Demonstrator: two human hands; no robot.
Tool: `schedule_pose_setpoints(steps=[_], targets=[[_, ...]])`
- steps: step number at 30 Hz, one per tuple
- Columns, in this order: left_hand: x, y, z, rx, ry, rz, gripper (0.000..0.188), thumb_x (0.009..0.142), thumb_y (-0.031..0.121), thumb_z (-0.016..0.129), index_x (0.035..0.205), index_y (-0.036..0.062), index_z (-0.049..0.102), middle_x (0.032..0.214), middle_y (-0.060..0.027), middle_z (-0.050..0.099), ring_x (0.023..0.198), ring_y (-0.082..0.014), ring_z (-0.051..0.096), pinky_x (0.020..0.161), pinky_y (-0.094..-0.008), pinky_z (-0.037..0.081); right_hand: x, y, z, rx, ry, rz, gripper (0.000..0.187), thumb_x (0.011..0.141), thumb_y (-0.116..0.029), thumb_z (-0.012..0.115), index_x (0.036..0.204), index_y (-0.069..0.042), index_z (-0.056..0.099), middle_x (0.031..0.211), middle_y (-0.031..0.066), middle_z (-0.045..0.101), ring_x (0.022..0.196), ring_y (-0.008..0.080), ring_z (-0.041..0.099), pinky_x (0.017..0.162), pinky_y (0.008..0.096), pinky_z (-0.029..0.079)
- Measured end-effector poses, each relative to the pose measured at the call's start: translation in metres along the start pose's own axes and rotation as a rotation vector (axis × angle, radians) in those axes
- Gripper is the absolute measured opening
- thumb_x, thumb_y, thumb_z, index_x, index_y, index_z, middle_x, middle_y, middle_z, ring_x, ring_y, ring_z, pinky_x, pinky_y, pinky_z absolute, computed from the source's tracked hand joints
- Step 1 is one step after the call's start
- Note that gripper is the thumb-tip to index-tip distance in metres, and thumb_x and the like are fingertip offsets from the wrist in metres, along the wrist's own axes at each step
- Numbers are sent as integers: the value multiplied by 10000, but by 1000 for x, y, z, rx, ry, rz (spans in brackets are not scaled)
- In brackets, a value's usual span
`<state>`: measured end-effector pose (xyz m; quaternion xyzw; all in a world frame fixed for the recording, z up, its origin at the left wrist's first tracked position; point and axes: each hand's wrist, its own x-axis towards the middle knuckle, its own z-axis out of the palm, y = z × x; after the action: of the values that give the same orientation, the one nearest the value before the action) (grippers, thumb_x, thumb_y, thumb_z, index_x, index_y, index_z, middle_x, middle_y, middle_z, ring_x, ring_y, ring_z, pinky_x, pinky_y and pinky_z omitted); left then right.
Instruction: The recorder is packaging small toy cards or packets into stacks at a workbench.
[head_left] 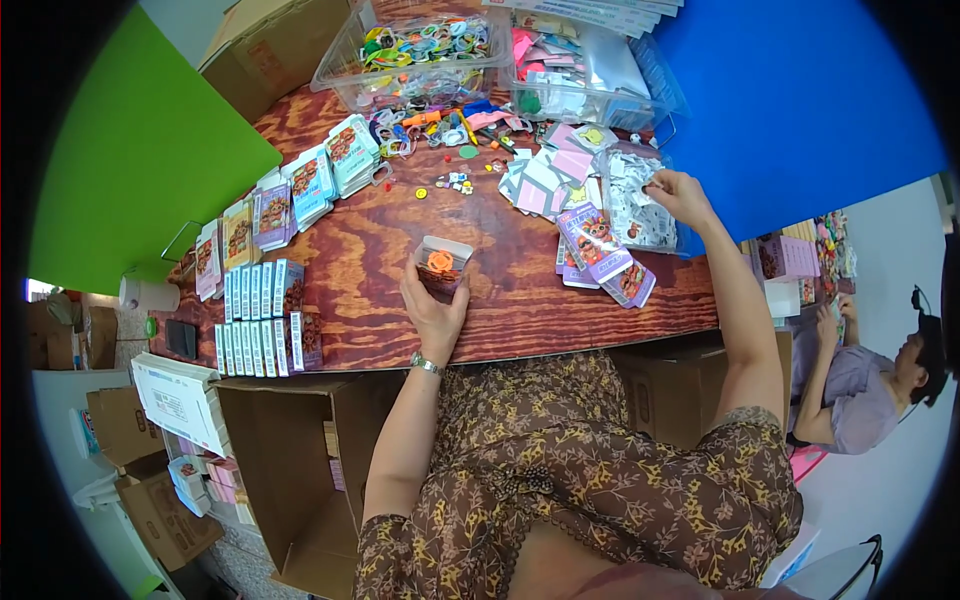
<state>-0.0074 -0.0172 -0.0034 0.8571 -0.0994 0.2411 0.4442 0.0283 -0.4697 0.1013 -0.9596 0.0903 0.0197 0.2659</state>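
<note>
My left hand (434, 318) is closed around a small purple carton (455, 249) held upright, its top flaps standing open. An orange flower-like piece (441, 263) shows in the mouth of the carton. Over on the right, my right hand (680, 198) pinches at the edge of a pile of small black-and-white packets (632, 210) in a clear container. What its fingertips hold, if anything, is too small to make out. Purple flat cartons (597, 245) lie fanned out just below that container. Beside it are spread pink and grey cards (556, 178).
Clear bins of colourful trinkets (425, 50) and packets (590, 70) stand at the back. Stacked flat cartons (312, 185) and rows of filled boxes (258, 318) line the left. An open cardboard box (285, 480) sits below the table edge. Another person (850, 385) works at far right.
</note>
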Motion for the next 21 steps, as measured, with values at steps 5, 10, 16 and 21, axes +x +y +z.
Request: schedule_pose_setpoints(steps=[5, 10, 16, 21], targets=[[1, 2, -1, -23, 4, -1, 853, 736, 115, 807, 1445, -39, 360, 1291, -257, 511, 1173, -425, 510, 983, -499, 437, 2, 0, 1, -45, 39, -150, 227, 892, -246, 713, 868, -30, 646, 738, 72, 584, 688, 139, 527, 612, 323, 425], [0, 0, -5, -29, -5, 5, 838, 724, 128, 816, 1425, -37, 388, 1257, -246, 535, 1154, -423, 521, 968, -486, 443, 2, -45, 10, 411, -208, -24, 204, 932, -239, 687, 905, -42, 640, 798, -12, 589, 768, 73, 532, 660, 265, 418], [2, 1, 0, -23, 24, 56, 804, 702, 195, 847, 1363, -24, 447, 1199, -220, 566, 1095, -409, 546, 937, -481, 449, -17, -176, 49, 713, -603, -328, 179, 956, -216, 673, 948, -45, 620, 860, -33, 568, 780, 58, 509, 719, 248, 430], [1, 2, -2, 12, 49, 83, 838, 672, 160, 837, 1385, -23, 436, 1203, -220, 553, 1083, -412, 529, 947, -491, 438, -27, -258, 85, 145, -432, -694, 151, 883, -188, 685, 943, -50, 681, 830, 67, 585, 819, 221, 595, 744, 348, 478]])
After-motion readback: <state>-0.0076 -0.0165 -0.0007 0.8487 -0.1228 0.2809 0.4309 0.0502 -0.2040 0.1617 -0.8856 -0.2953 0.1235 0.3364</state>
